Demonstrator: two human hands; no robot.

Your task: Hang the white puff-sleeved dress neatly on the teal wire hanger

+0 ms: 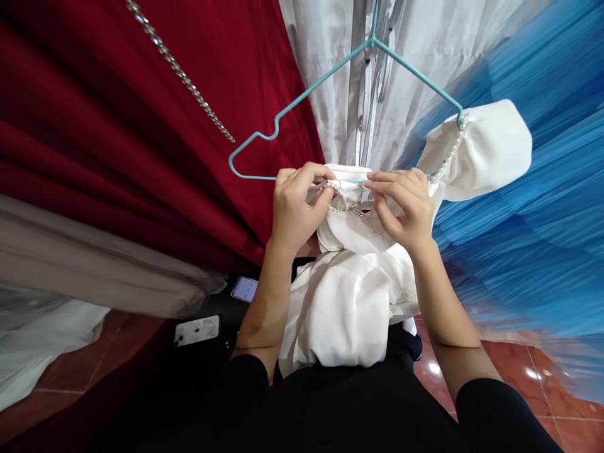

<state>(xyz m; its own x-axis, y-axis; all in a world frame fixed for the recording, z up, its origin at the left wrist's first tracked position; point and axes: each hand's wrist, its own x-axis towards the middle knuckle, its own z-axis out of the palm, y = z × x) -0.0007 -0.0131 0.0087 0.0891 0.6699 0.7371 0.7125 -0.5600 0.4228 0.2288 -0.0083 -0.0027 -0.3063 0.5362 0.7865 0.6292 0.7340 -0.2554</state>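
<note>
A white garment (349, 308) with pearl-bead trim lies gathered over my lap and partly hangs on a light blue hanger (325, 77). One strap with a string of pearl beads (450, 154) is looped over the hanger's right shoulder, beside a puffed white sleeve (491, 151). My left hand (302, 201) pinches the garment's upper edge and its pearl strand at the hanger's bottom bar. At the same bar, my right hand (403, 204) has its fingers closed on the white fabric. The hanger's left shoulder carries no strap.
Red fabric (226, 82) hangs at the left, with a rhinestone trim (179, 69). Blue tulle (528, 251) fills the right side, and white cloth (325, 75) hangs behind. Two phones, one white (197, 331) and one with a lit screen (244, 289), lie on a dark surface.
</note>
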